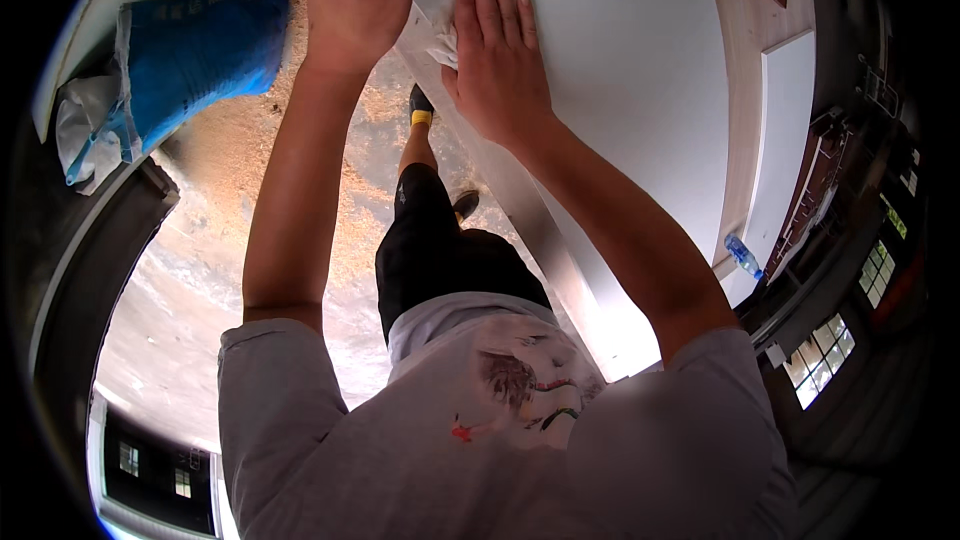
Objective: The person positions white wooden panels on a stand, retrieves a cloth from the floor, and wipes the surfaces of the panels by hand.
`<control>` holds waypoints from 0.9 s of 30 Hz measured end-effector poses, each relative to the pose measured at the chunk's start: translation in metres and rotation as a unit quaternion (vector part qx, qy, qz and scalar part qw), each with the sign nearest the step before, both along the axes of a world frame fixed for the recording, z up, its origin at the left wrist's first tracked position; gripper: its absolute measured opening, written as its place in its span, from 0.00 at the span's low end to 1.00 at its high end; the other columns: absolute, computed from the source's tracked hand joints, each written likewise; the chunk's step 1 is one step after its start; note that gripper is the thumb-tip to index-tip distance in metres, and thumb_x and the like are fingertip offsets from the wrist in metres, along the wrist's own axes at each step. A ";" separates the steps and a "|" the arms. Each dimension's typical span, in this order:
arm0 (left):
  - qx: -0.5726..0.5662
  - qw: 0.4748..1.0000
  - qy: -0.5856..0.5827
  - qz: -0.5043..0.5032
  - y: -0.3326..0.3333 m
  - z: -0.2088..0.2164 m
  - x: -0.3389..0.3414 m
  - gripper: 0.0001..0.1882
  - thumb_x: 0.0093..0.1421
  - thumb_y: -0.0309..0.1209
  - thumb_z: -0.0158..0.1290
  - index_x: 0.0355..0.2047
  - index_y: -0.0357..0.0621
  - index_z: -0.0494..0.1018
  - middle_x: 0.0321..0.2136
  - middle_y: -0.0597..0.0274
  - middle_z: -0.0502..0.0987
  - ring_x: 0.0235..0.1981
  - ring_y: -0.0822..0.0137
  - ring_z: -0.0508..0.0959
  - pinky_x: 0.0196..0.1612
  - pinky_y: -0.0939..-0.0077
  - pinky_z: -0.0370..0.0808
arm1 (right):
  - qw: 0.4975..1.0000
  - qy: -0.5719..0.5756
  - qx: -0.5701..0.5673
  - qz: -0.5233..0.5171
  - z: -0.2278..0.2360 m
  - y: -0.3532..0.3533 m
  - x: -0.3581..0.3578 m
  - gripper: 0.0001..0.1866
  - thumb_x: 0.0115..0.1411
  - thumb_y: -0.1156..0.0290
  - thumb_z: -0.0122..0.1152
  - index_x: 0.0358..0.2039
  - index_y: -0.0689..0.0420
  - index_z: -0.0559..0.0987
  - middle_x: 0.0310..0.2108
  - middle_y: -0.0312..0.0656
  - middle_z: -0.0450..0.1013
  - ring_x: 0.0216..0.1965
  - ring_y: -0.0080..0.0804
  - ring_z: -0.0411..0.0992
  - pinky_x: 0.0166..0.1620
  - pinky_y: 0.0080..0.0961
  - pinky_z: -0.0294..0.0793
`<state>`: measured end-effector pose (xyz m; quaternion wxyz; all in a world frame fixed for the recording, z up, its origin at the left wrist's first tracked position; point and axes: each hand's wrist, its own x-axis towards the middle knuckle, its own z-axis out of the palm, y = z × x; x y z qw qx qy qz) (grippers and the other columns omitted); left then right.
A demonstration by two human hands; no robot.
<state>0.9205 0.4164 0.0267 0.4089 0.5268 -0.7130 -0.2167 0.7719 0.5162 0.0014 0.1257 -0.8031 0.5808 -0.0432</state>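
A large white panel (pixel 630 70) lies before me, its long pale edge running from upper left down to lower right. On top of it, near that edge, my right hand (pixel 505 80) is spread with its fingers stretched out side by side. A crumpled whitish cloth (pixel 442 46) pokes out between its thumb and forefinger, held against the board's edge; most of it is hidden under the palm. My left hand (pixel 355 5) reaches past the panel's edge at the top of the picture. Its thumb is stretched away from the palm; the fingers are cut off by the picture's rim.
A blue sack (pixel 200 55) with clear plastic (pixel 85 125) lies at the upper left. Sawdust (pixel 265 165) covers the floor around my feet. On the right are more boards (pixel 785 130) and a plastic bottle (pixel 742 255). Windows (pixel 820 360) show in the dark background.
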 end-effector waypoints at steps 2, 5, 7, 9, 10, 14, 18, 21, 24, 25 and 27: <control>0.002 0.998 0.007 -0.063 0.018 -0.014 -0.035 0.34 0.60 0.28 0.56 0.66 0.37 0.61 0.64 0.38 0.63 0.66 0.41 0.63 0.68 0.54 0.60 | 0.999 0.019 0.031 -0.016 0.008 0.048 -0.018 0.45 0.57 0.60 0.68 0.68 0.68 0.58 0.74 0.56 0.47 0.75 0.52 0.44 0.75 0.50 0.41; -0.042 0.975 -0.198 -0.093 0.036 -0.034 -0.065 0.31 0.64 0.38 0.52 0.65 0.39 0.63 0.66 0.44 0.62 0.69 0.46 0.60 0.72 0.51 0.54 | 0.996 0.043 0.063 -0.056 0.011 0.119 -0.054 0.46 0.56 0.62 0.68 0.68 0.69 0.57 0.74 0.56 0.46 0.75 0.53 0.44 0.74 0.51 0.44; -0.036 0.970 -0.223 -0.090 0.038 -0.039 -0.070 0.30 0.65 0.40 0.49 0.64 0.39 0.64 0.66 0.46 0.63 0.69 0.47 0.59 0.73 0.51 0.52 | 0.990 0.059 0.088 -0.088 0.013 0.173 -0.079 0.48 0.53 0.63 0.70 0.69 0.69 0.56 0.74 0.57 0.46 0.75 0.53 0.45 0.73 0.52 0.47; -0.039 0.965 -0.246 -0.080 0.035 -0.041 -0.072 0.29 0.65 0.41 0.48 0.63 0.39 0.65 0.66 0.47 0.64 0.69 0.47 0.59 0.73 0.52 0.51 | 0.985 0.040 0.117 -0.123 0.010 0.232 -0.108 0.52 0.54 0.63 0.72 0.69 0.72 0.52 0.74 0.61 0.42 0.76 0.58 0.40 0.73 0.57 0.41; -0.041 0.963 -0.255 -0.078 0.035 -0.041 -0.074 0.29 0.65 0.40 0.48 0.63 0.39 0.66 0.66 0.48 0.64 0.69 0.47 0.59 0.73 0.51 0.52 | 0.985 0.058 0.098 -0.131 0.008 0.265 -0.124 0.51 0.53 0.63 0.72 0.69 0.72 0.53 0.74 0.61 0.42 0.75 0.59 0.41 0.73 0.58 0.42; -0.069 0.953 -0.288 -0.065 0.036 -0.042 -0.073 0.28 0.65 0.40 0.48 0.63 0.39 0.66 0.65 0.47 0.65 0.68 0.47 0.60 0.71 0.50 0.54 | 0.956 0.051 0.154 -0.246 0.012 0.397 -0.184 0.53 0.54 0.67 0.71 0.69 0.74 0.48 0.73 0.65 0.41 0.74 0.64 0.40 0.73 0.62 0.38; -0.091 0.958 -0.265 -0.063 0.078 -0.040 -0.099 0.30 0.65 0.40 0.49 0.65 0.40 0.63 0.66 0.45 0.64 0.68 0.44 0.61 0.71 0.49 0.55 | 0.936 0.082 0.125 -0.317 0.015 0.495 -0.225 0.55 0.55 0.62 0.70 0.70 0.73 0.45 0.74 0.65 0.39 0.75 0.63 0.36 0.73 0.62 0.34; -0.128 0.944 -0.287 -0.099 0.118 -0.045 -0.109 0.29 0.69 0.43 0.48 0.66 0.43 0.64 0.65 0.49 0.66 0.68 0.51 0.63 0.70 0.52 0.56 | 0.926 0.078 0.129 -0.346 0.024 0.513 -0.220 0.58 0.54 0.61 0.71 0.71 0.71 0.42 0.74 0.64 0.37 0.76 0.63 0.34 0.73 0.62 0.32; 0.029 0.920 -0.204 -0.332 0.264 -0.024 -0.154 0.34 0.64 0.48 0.51 0.69 0.51 0.62 0.70 0.55 0.61 0.72 0.51 0.57 0.73 0.48 0.50 | 0.922 0.064 0.106 -0.366 0.015 0.470 -0.201 0.60 0.52 0.62 0.73 0.71 0.71 0.40 0.74 0.64 0.35 0.76 0.63 0.31 0.73 0.62 0.30; 0.039 0.911 -0.158 -0.380 0.293 -0.026 -0.155 0.35 0.65 0.48 0.50 0.70 0.50 0.59 0.72 0.52 0.57 0.73 0.48 0.53 0.73 0.46 0.49 | 0.923 0.061 0.101 -0.367 0.022 0.452 -0.189 0.60 0.52 0.62 0.73 0.71 0.71 0.40 0.74 0.65 0.34 0.75 0.64 0.30 0.73 0.63 0.29; 0.118 0.904 -0.090 -0.401 0.294 -0.016 -0.149 0.36 0.66 0.47 0.50 0.70 0.48 0.58 0.72 0.48 0.54 0.74 0.46 0.51 0.73 0.45 0.48 | 0.917 0.043 0.159 -0.364 0.019 0.385 -0.158 0.60 0.50 0.62 0.75 0.70 0.72 0.44 0.74 0.65 0.35 0.75 0.68 0.29 0.72 0.65 0.29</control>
